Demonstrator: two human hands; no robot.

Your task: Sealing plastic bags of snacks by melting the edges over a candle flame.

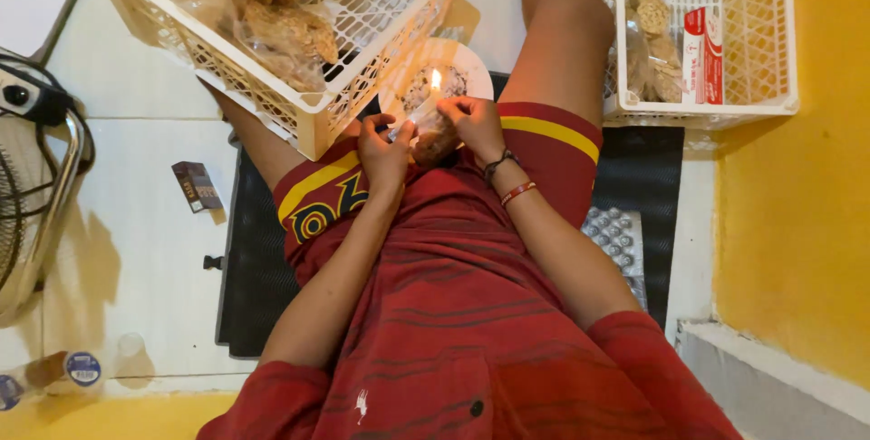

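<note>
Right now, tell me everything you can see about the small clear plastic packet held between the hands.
The small clear plastic packet holds brownish round snacks and looks thin and glossy. Both hands pinch it: the left hand grips one side, the right hand the other. Its upper edge sits close to the small candle flame over the white plate. It hangs above the lap, between the knees.

Two white plastic crates: one (299, 123) just left of the candle flame (436, 80), one (698, 109) well to its right. One flame burns. Two hands meet just below it, the left hand (384, 152) and the right hand (474, 123). One small dark box (197, 185) lies far left of the flame; one fan (36, 177) stands beyond it.
</note>
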